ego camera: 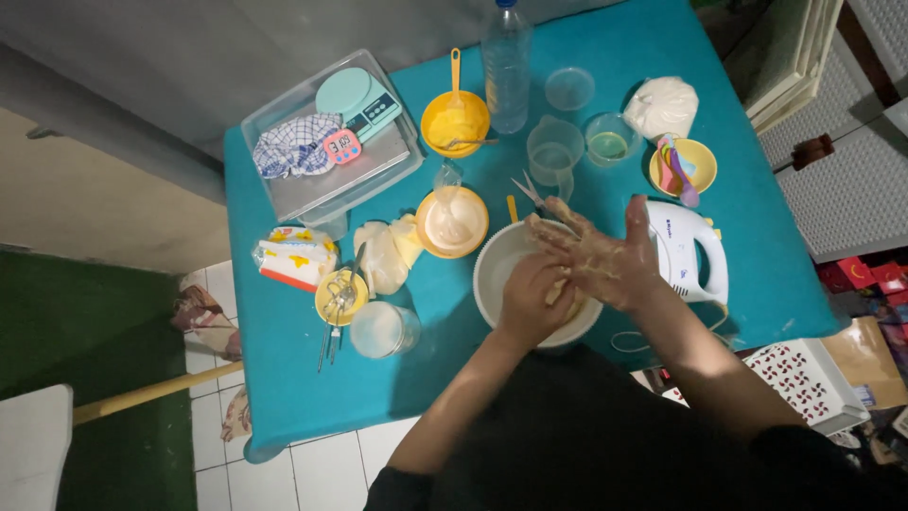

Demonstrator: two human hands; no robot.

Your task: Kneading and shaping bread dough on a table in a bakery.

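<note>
Over the white bowl (501, 270) on the teal surface (284, 350); left hand (532, 301) curled round a lump of dough (558, 289), right hand (605, 255) spread wide, fingers (553, 230) caked; best scraped off over the bowl, clear of the hand mixer (695, 251) just beside.

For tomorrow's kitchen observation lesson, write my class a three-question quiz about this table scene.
1. True or false: the right hand is coated with dough.
2. What lies just right of the white bowl? A) white hand mixer B) kitchen scale C) water bottle
3. What colour is the tablecloth?

Key:
1. True; sticky dough covers it above the bowl, where the left hand rubs against it.
2. A, the white hand mixer.
3. Teal.
</note>
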